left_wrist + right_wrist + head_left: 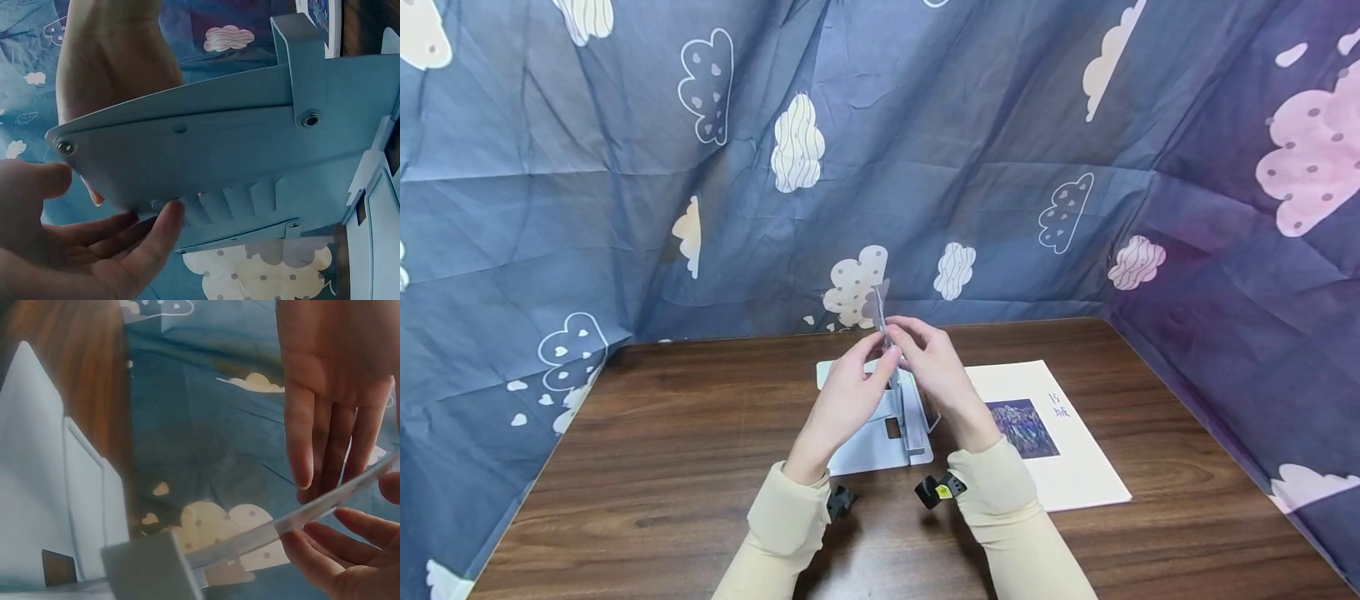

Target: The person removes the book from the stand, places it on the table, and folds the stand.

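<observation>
A light-blue metal folding stand [868, 450] sits on the table, its flat base down and a thin panel raised on edge above it. The left hand [850, 387] holds that panel's upper end from the left, fingertips at its edge. From the other side the right hand [936, 371] grips the same end. In the left wrist view the panel [219, 147] shows rivets, a bent bracket [306, 81] and a row of slots. Seen edge-on in the right wrist view, the panel [250, 545] runs between the two hands, with the right hand [350, 562] beneath it.
Right of the stand lies a white sheet or board [1082, 479] with a dark blue-purple picture [1022, 429] and handwriting. The table [685, 450] is brown wood grain. A blue cloud-print curtain [880, 167] hangs along its back and sides. Each sleeve carries a small black device [936, 492].
</observation>
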`<state>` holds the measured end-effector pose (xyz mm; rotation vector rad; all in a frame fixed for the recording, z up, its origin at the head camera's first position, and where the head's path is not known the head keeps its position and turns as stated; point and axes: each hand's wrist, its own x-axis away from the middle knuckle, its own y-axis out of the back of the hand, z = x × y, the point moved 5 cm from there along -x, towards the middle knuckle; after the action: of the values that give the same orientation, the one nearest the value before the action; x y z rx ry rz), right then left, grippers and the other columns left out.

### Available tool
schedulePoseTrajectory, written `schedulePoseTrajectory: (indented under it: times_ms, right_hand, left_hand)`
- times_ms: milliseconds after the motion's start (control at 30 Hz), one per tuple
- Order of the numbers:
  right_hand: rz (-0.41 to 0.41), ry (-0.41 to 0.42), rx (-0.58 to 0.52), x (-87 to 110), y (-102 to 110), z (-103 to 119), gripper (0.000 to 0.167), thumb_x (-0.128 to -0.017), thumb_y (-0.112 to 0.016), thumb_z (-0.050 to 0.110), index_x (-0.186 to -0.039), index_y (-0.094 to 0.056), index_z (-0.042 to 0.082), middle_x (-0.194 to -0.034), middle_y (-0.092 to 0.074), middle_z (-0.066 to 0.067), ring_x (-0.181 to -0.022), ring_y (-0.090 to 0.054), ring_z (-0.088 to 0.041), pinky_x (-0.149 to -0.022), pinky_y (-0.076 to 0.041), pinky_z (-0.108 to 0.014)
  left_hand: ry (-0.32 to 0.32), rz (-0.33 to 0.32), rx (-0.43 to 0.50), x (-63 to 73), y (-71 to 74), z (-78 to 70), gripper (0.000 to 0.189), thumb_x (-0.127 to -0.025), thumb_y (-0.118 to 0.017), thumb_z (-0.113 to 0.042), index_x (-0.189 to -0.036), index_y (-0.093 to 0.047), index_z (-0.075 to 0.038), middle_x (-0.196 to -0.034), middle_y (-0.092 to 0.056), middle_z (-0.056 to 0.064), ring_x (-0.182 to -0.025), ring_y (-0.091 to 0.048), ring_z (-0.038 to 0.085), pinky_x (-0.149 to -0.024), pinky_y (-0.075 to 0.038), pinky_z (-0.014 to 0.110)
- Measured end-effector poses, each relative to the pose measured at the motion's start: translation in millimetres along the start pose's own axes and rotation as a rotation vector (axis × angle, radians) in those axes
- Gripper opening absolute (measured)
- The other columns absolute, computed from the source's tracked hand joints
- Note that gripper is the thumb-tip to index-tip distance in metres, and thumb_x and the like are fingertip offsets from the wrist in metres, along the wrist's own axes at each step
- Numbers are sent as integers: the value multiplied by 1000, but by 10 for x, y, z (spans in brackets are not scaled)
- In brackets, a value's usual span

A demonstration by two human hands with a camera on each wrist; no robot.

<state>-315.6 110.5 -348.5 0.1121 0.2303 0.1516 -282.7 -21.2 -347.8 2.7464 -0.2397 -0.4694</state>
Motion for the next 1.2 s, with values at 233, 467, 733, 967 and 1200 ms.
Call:
schedulePoseTrajectory:
  times_ms: [233,467,733,967,1200]
  right_hand:
    - [78,31,85,14,-141,-11,38,-104,-49,18,-135,-54,-2,-134,-55,-18,-122,-55,-28,-94,-49,-40]
    - [157,43,115,48,-223,-4,39,-106,-45,23,-134,-54,-3,-136,-54,-18,-122,-54,-32,-93,-50,-45]
    - [201,39,187,53,-187,-56,38,-105,-46,25,-134,-56,2,-133,-58,-14,-114,-59,-31,-90,-51,-44]
    - [213,22,238,61,-9,-125,37,-104,-48,24,-134,-56,5,-131,-59,-12,-113,-60,-29,-91,-50,-47]
    - [193,22,337,39,225,-182,36,-103,-52,24,-133,-57,6,-132,-59,-12,-118,-57,-27,-96,-47,-45]
  left_hand:
    - [48,-38,-6,-7,125,69,51,-99,-56,-38,-139,-52,-6,-128,-61,9,-119,-56,20,-94,-49,39]
    - [89,-147,-94,1,334,83,38,-97,-60,-29,-123,-63,-1,-101,-70,9,-88,-66,20,-76,-54,36]
    - [174,-248,-304,16,567,183,25,-87,-62,-19,-105,-72,-6,-78,-69,0,-69,-61,19,-64,-47,36]
    - [217,-204,-354,40,705,277,26,-82,-62,-17,-103,-71,-4,-77,-70,1,-66,-61,18,-61,-46,34]
    - [249,-128,-381,55,809,347,27,-79,-63,-14,-102,-70,-2,-79,-70,3,-66,-60,17,-63,-46,34]
